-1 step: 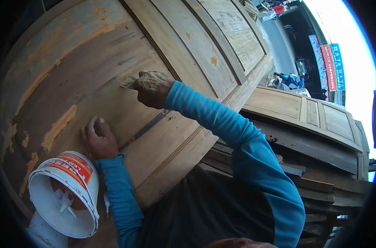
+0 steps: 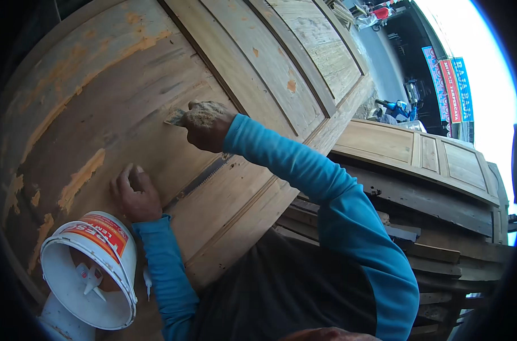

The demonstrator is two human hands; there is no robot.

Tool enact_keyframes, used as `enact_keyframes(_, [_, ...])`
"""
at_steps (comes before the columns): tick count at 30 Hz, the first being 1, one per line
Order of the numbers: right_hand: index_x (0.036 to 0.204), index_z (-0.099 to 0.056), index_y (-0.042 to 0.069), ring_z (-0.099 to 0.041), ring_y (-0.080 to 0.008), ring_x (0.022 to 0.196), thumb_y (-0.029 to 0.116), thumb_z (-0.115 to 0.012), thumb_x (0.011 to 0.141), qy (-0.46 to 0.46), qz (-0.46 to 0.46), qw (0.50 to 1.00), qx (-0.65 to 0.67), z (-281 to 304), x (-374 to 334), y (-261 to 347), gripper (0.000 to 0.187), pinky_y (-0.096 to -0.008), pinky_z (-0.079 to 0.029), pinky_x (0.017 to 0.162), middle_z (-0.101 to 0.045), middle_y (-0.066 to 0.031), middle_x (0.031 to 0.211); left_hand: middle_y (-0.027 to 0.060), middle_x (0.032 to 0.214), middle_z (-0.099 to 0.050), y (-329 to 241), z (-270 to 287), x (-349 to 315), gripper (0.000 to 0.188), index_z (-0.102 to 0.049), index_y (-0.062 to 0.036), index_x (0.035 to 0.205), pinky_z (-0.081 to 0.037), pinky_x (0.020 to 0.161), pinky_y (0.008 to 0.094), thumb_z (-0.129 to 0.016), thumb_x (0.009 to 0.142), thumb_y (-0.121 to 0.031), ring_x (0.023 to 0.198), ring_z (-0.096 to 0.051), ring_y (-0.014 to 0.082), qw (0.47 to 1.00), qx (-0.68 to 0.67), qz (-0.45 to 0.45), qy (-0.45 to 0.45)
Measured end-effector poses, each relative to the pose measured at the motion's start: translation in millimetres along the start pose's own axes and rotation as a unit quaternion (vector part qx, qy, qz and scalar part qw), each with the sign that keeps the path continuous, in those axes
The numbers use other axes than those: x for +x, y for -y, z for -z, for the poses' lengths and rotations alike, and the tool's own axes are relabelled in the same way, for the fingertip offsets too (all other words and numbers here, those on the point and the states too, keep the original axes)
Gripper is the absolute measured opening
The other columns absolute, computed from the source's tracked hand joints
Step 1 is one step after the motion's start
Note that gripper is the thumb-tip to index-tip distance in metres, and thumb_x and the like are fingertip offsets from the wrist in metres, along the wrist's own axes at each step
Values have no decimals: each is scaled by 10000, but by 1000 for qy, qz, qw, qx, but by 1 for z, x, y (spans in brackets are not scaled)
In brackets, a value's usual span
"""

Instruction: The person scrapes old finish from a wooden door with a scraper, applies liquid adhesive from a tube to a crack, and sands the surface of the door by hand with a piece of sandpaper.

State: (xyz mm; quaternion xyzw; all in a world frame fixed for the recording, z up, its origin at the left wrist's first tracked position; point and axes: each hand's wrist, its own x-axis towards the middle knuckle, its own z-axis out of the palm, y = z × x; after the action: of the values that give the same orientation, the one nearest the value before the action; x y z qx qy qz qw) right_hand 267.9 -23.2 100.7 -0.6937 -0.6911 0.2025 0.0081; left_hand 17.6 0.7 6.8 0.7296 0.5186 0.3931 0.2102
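Observation:
My right hand (image 2: 206, 126), coated with wood dust, is closed around a small flat scraper-like piece (image 2: 175, 117). Its thin, flared end rests at the surface of a large wooden panelled door (image 2: 230, 196); the part inside the fist is hidden. My left hand (image 2: 137, 196) lies on the same wood with fingers spread and nothing in it. Between the two hands, partly under my right wrist, is a dark toothed saw blade (image 2: 204, 177). Patches of orange filler (image 2: 81, 179) mark the wood on the left.
Beside my left forearm, a white bucket (image 2: 128, 278) with an orange label lies tipped, holding small white nozzle bottles (image 2: 89, 278). Another panelled door (image 2: 377, 142) rests on stacked boards (image 2: 428, 256) to the right. A blue motorbike (image 2: 399, 109) stands beyond.
My right hand and the scraper-like piece have shifted very slightly left and down over the wood. My left hand stays in place.

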Motion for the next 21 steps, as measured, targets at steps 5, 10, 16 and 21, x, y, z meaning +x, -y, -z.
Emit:
enact_keyframes(5, [932,-732,20,-682,-433,875,144,-627,835,-39,27,999,-4,2,2,6,189,-545,-558,782,-669,-249,911,166,1042,-691,9,4,-1,212,-734,-10,1082,-527,889,500,-707,961,-182,992,-663,370,1000,6,-8,7])
enact_keyframes(10, [1040,-754,53,-687,-421,891,130,-614,851,1,-10,1000,-19,-1,-3,11,248,-534,-559,795,-676,-231,967,179,1031,-706,12,6,-2,210,-730,5,1076,-527,893,505,-693,972,-174,987,-661,375,1000,-15,-9,6])
enact_keyframes(16, [1190,-743,113,-696,-389,927,140,-620,889,-83,-73,992,67,-14,-39,23,326,-510,-561,818,-666,-195,993,180,1019,-709,5,-2,-5,204,-730,10,1075,-530,888,509,-695,971,-162,988,-661,377,1000,-22,-17,6])
enact_keyframes(21, [1283,-701,110,-686,-395,968,164,-659,913,-154,-67,977,127,-34,-43,34,376,-493,-566,847,-664,-190,1025,172,1030,-695,10,6,-5,180,-733,-20,1063,-536,877,504,-713,953,-161,985,-662,384,1000,-25,4,-15])
